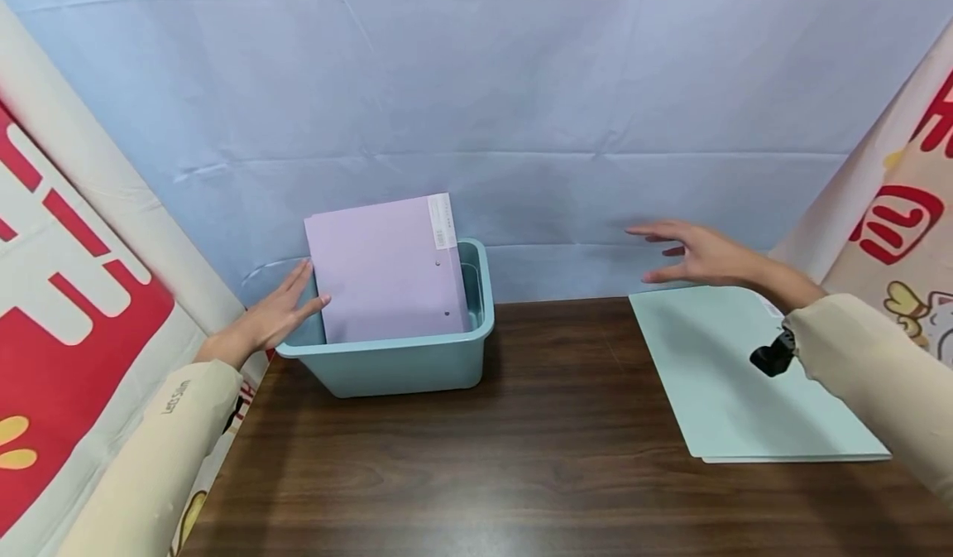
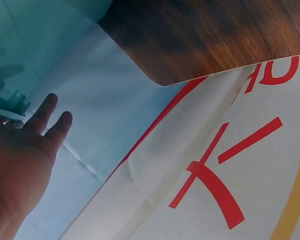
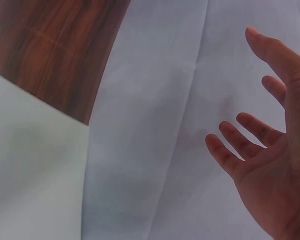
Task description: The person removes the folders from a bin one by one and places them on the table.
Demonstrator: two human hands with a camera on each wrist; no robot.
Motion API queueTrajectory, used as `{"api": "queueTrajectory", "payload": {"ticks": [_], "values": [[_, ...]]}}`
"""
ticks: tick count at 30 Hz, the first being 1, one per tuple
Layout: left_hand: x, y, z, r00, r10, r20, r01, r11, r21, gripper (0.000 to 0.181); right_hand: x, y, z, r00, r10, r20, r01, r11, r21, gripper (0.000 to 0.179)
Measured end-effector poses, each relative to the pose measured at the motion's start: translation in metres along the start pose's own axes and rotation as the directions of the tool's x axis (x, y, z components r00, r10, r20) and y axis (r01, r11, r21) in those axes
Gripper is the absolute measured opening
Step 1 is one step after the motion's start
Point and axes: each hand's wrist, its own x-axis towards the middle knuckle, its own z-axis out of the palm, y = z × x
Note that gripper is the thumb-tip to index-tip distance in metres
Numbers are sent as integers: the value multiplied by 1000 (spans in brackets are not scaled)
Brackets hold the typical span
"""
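Note:
Lilac folders [image 1: 383, 280] with a white label stand tilted in a teal plastic bin [image 1: 409, 371], their tops above its rim. At the bin's left side, my left hand [image 1: 271, 317] reaches its spread fingers along the folders' left edge; contact is hard to tell. The left wrist view shows that hand [image 2: 20, 165] beside the bin's translucent teal wall [image 2: 45, 30]. My right hand [image 1: 703, 255] hovers with relaxed fingers near the back edge of pale green folders [image 1: 715, 358] lying flat. Nothing is in its palm [image 3: 270, 190].
The dark wooden table [image 1: 476, 466] lies under the bin and green folders. A pale blue cloth [image 1: 521, 127] hangs behind it. Printed red and white sheets [image 1: 89, 276] flank the left side, and a beige printed sheet [image 1: 886, 234] the right.

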Motion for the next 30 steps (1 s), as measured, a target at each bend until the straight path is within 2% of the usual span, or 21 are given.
{"api": "queueTrajectory", "payload": {"ticks": [9, 30], "values": [[0, -3, 2, 1000, -3, 0, 3, 1000, 3, 93, 18, -19, 6, 1000, -3, 25, 2, 1000, 29, 81], [3, -4, 3, 1000, 0, 2, 0, 1000, 4, 93, 61, -48, 29, 995, -94, 47, 91, 994, 57, 83]]}}
